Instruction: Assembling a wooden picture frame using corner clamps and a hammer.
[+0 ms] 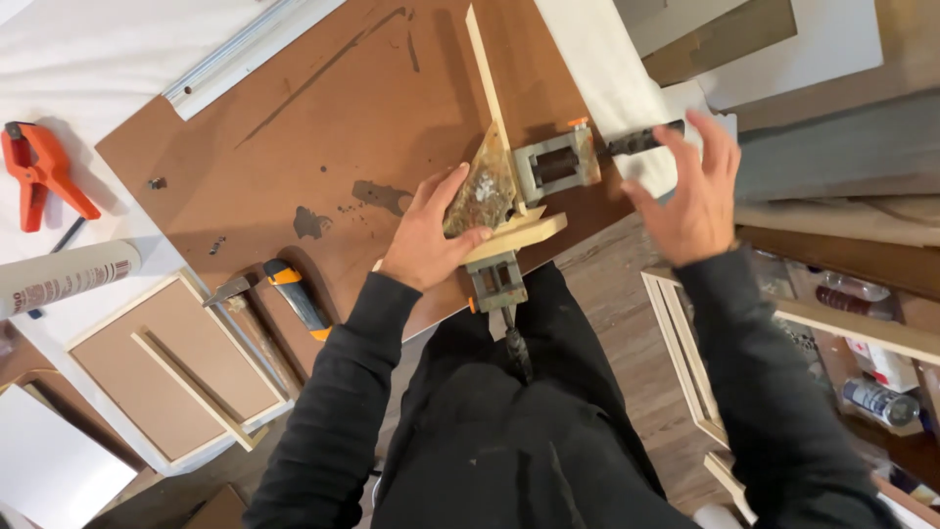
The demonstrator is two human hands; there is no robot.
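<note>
A metal corner clamp [548, 167] sits at the near edge of a brown board [294, 137] and holds two pale wooden strips [487, 73] at a right angle. My left hand [431, 235] rests on the clamp's glue-crusted triangular plate [482, 191] and on the shorter strip [519, 235]. My right hand [690, 186] hovers with fingers spread just off the clamp's dark screw handle [641, 140]. A second screw handle [514, 343] points down toward my lap.
A hammer [245, 313] and an orange-black handled tool [299, 297] lie left of my arm. An orange spring clamp [39, 171], a sealant tube [64, 276] and a framed panel [176, 367] lie farther left. Wooden frames [685, 362] and bottles [876, 397] stand on the right.
</note>
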